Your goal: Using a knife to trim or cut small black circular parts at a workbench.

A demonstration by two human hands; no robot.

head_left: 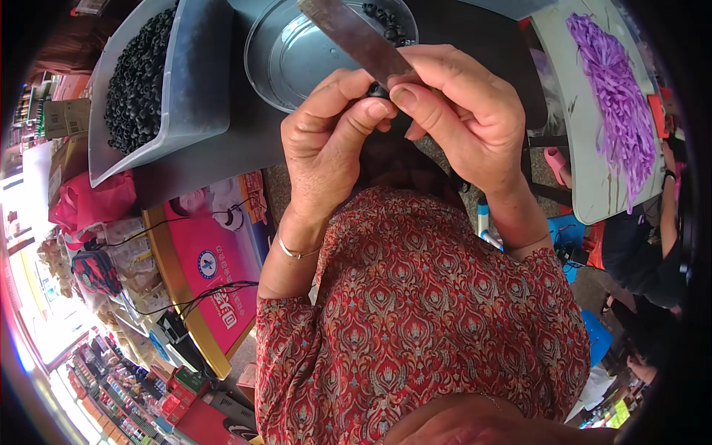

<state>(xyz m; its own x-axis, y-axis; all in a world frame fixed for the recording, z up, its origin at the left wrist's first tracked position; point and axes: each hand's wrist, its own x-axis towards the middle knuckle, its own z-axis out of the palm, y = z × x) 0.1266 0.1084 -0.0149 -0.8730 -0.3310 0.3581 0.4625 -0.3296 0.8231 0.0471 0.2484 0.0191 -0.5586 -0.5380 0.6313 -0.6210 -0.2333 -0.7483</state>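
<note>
My left hand (320,141) is raised over the dark table, thumb and fingers pinched on a small round black piece (377,90). Beside it, my right hand (476,122) grips a flat knife (356,41) with a worn metal blade slanting up to the left. The knife's gripped end, hidden in my right fingers, lies close to the black piece; whether it cuts into it I cannot tell. Beyond my hands a round clear dish (259,74) holds several black pieces (387,24) at its far right side.
A translucent bin (196,81) full of small black pieces (141,85) stands at the left on the dark table (241,152). At the right, purple strips (612,96) lie on a pale tabletop (567,159), with another person's arm (669,185) beyond. Cables (200,297) cross a pink panel at lower left.
</note>
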